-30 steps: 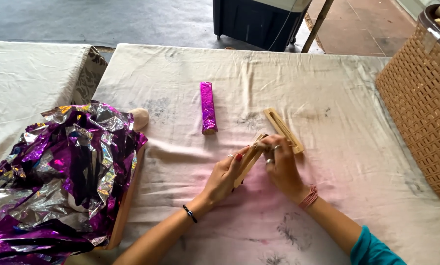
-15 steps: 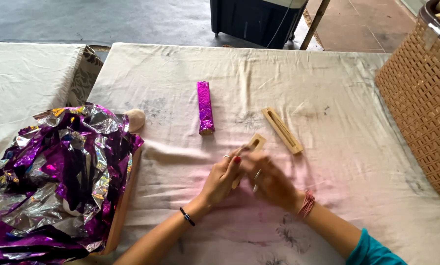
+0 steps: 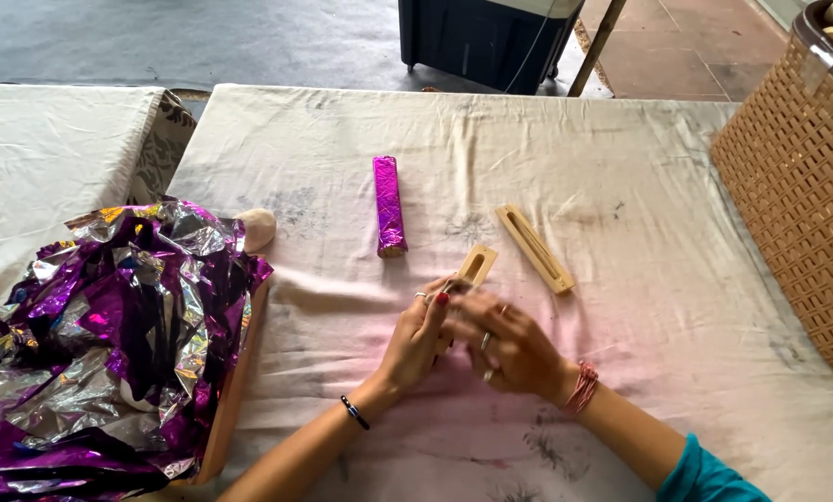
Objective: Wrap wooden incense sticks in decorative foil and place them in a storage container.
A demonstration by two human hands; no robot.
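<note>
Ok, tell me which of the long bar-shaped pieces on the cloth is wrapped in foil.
The purple foil-wrapped bar, lying alone towards the table's far side. The slotted wooden bar beside it is bare, as is the wooden piece at the hands.

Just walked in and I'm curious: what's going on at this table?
A person sits at a cloth-covered table with both hands together. The left hand and right hand hold one end of a small slotted wooden piece. A second, longer wooden piece lies just to the right, and a bar wrapped in purple foil lies beyond. A heap of crumpled purple and silver foil sits at the left, a woven basket at the right.
</note>
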